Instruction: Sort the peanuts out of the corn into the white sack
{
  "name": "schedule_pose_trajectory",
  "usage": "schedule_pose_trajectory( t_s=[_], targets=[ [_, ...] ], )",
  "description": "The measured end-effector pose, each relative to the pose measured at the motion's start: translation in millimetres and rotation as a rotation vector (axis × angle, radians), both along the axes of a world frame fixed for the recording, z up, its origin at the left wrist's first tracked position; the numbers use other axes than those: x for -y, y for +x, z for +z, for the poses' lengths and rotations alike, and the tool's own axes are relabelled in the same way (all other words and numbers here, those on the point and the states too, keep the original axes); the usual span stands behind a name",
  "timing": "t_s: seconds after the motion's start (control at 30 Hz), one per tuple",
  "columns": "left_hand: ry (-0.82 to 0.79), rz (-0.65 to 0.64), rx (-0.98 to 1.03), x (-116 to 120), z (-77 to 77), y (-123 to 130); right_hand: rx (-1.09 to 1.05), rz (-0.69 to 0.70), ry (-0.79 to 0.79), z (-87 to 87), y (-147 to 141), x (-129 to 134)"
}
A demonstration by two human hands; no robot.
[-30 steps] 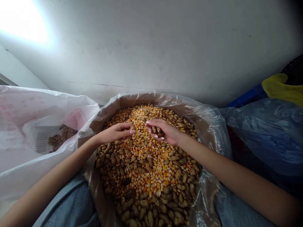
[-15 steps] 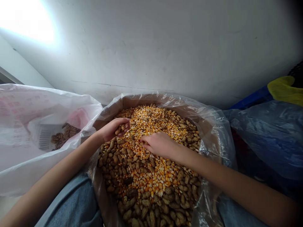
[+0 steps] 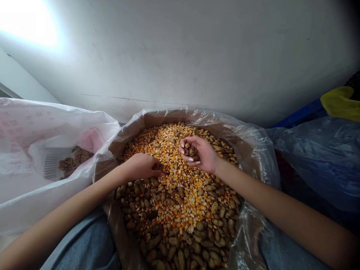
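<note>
My right hand is turned palm up over the right of the heap, its fingers curled around several unshelled peanuts. To the left, my left hand faces down, low over the corn kernels, fingers bent and thumb pointing right; whatever lies under its fingers is hidden. Corn kernels and unshelled peanuts lie mixed in a large container lined with a clear plastic bag. Kernels show mostly along the middle, peanuts mostly at the near edge and sides.
A white plastic bag stands open at the left, with brown pieces visible inside. Behind the container rises a pale wall. At the right are a bluish plastic bag, a blue edge and a yellow item.
My left hand has turned from palm up, with peanuts showing in it, to palm down and moved nearer. My right hand has moved up and right and turned over, showing peanuts.
</note>
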State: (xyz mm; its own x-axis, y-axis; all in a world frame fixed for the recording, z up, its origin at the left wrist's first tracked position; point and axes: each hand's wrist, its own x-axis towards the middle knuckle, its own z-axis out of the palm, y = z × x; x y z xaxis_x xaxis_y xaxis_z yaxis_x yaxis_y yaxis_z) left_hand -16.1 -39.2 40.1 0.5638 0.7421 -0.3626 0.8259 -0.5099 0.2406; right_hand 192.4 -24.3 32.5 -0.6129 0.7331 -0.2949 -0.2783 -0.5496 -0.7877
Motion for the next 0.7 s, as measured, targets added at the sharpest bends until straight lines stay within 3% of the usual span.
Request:
schedule_pose_trajectory(
  t_s=[0.1, 0.27, 0.33, 0.4, 0.53, 0.6, 0.7],
  targets=[
    [-0.129, 0.027, 0.171, -3, 0.0, -3, 0.369, 0.037, 0.224, -0.9, -2, 5],
    [-0.623, 0.314, 0.688, -10, 2.5, -15, 1.062, 0.384, 0.948, 7.3, -3, 13],
    [-0.787, 0.438, 0.918, -11, 5.5, -18, 1.186, 0.504, 1.101, 9.3, -4, 15],
    [-0.886, 0.501, 1.146, -12, 9.0, -20, 1.257, 0.56, 1.157, 9.3, -6, 15],
    [-1.031, 0.537, 1.499, -14, 13.4, -25, 1.207, 0.395, 1.085, 4.9, -6, 13],
    [-1.044, 0.55, 1.609, -15, 13.8, -27, 1.029, 0.26, 0.872, 1.8, -4, 10],
    [-1.037, 0.563, 1.693, -15, 13.5, -29, 0.577, 0.032, 0.408, -1.9, -1, 5]
  ],
)
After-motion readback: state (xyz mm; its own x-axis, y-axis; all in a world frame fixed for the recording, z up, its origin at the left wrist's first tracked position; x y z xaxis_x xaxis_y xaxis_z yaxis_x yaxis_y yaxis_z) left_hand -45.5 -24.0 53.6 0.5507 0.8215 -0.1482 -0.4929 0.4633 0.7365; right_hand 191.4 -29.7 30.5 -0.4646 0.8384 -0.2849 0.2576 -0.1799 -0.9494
